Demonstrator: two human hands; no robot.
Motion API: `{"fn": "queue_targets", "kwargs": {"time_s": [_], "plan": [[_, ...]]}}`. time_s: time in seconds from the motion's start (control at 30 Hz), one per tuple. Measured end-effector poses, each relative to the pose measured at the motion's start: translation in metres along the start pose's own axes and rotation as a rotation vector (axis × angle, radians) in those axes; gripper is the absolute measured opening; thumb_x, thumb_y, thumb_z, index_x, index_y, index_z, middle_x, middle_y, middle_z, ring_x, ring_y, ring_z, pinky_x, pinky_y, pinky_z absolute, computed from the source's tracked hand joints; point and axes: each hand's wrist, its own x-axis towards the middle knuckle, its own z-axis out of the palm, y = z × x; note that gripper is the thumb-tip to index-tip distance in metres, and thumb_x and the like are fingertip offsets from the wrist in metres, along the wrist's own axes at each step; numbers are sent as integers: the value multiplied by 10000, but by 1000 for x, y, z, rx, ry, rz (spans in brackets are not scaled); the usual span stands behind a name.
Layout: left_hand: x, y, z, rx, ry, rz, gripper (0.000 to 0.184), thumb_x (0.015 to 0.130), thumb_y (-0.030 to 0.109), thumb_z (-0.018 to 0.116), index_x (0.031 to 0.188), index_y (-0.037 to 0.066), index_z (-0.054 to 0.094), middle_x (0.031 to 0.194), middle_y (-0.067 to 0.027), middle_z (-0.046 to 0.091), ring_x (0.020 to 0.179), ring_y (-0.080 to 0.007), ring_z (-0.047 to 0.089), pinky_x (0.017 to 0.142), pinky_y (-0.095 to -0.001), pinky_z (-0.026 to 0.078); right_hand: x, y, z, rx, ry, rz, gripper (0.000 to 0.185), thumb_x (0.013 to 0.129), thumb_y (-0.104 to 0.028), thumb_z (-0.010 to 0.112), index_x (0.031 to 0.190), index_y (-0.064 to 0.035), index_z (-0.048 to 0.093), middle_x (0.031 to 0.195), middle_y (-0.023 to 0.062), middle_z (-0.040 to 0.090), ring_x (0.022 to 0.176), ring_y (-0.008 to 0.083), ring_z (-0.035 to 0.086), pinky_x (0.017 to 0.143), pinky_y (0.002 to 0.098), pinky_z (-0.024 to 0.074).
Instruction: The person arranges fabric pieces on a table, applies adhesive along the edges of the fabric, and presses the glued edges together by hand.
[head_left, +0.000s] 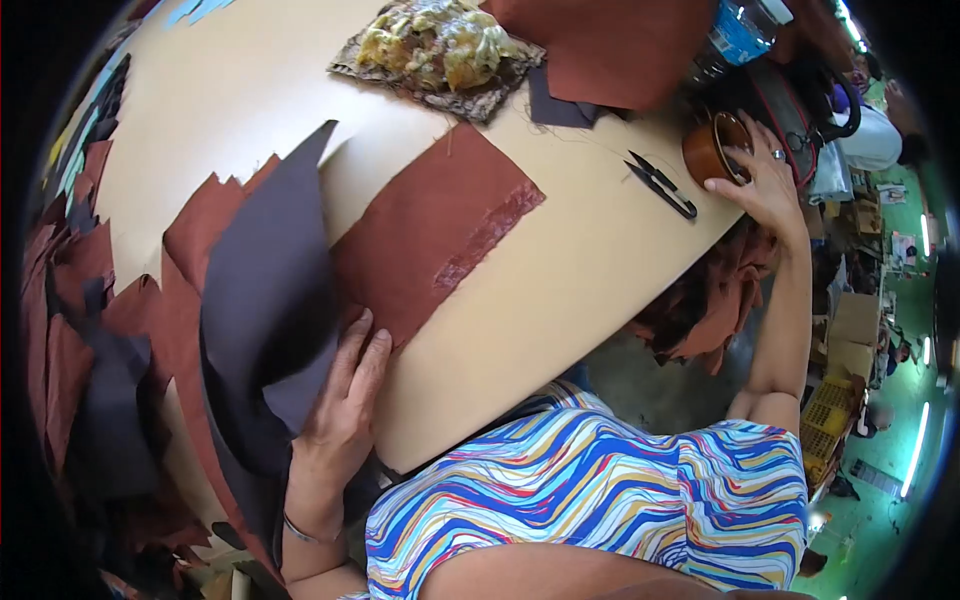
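My left hand point(352, 385) rests on the near corner of a rust-brown cloth piece point(430, 225), its fingers stretched out. A glossy wet-looking strip point(490, 235) runs along that cloth's right edge. Beside the hand, a dark grey cloth point(265, 260) stands up in a curl and partly covers more brown cloth point(190, 240). At the right, my right hand point(762, 180) is at a round brown bowl point(705, 155), fingers spread, with some fingertips over its rim. The bowl's inside is mostly hidden. Black thread snips point(662, 187) lie left of the bowl.
Yellowish lumpy material point(430, 45) sits on a ragged dark piece at the table's point(540, 290) far side. A bottle point(740, 40) and a dark bag point(780, 110) are at the upper right. Cloth heaps point(100, 380) fill the left; more cloth point(715, 300) hangs below the right edge.
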Motion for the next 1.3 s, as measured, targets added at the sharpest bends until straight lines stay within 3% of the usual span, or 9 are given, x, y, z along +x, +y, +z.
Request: {"fn": "queue_targets", "kwargs": {"time_s": [0.13,0.2,0.37,0.63,0.83,0.93,1.03,1.13,1.3], "plan": [[-2,-3,1,76,45,19,392,747,-30,542,1131,43,576,1203,-124,552,1076,-263,567,904,-327,458,-1,-15,-5,18,-64,19,524,608,-426,717,989,-71,664,1460,110,262,1329,314,242,1008,495,292],[-5,-9,2,15,48,23,515,708,-128,494,1181,69,540,1244,-123,520,1108,-281,541,867,-329,488,1,-8,-4,61,-46,-12,483,598,-396,727,933,-56,652,1458,114,265,1321,322,256,1000,489,300],[-14,-18,5,-34,87,25,560,650,-153,488,1177,34,512,1239,-140,518,1108,-300,535,908,-346,458,-14,-23,-22,183,200,-12,427,596,-282,734,886,-73,501,1419,136,326,1255,353,358,956,464,343],[-3,-26,21,43,135,49,477,673,-88,564,1124,68,545,1241,-80,524,1087,-243,551,858,-320,485,-40,-97,-21,-28,394,-222,203,670,-219,690,834,-109,640,1405,41,366,1302,289,309,1010,508,234],[8,-26,28,95,158,59,418,719,-26,568,1123,81,544,1239,-75,530,1032,-238,583,781,-305,515,-53,-215,10,531,250,-552,449,816,-460,553,1158,-174,602,1436,101,305,1343,357,184,1062,552,70],[15,-28,34,238,312,153,238,753,79,539,990,79,565,1167,-55,576,714,-182,610,617,-252,502,-49,-223,24,940,67,-508,525,858,-506,483,1221,-134,559,1437,123,293,1346,378,156,1051,578,43],[17,-25,35,266,287,124,237,737,85,550,973,85,574,1152,-45,582,598,-163,567,572,-245,491,-48,-227,25,933,-68,-463,647,856,-574,429,1271,-83,498,1443,148,267,1354,382,126,1032,614,20],[20,-24,37,264,271,103,224,732,87,556,955,87,570,1146,-36,585,568,-152,551,591,-259,486,-52,-238,36,629,50,-413,768,834,-627,401,1294,-15,444,1450,172,235,1364,370,104,1015,642,12],[24,-23,38,208,325,103,174,742,86,553,916,86,557,1107,-44,597,662,-194,578,683,-295,485,-69,-261,30,254,170,-529,886,787,-668,408,1294,59,395,1448,200,215,1371,349,103,1006,660,36]]}}
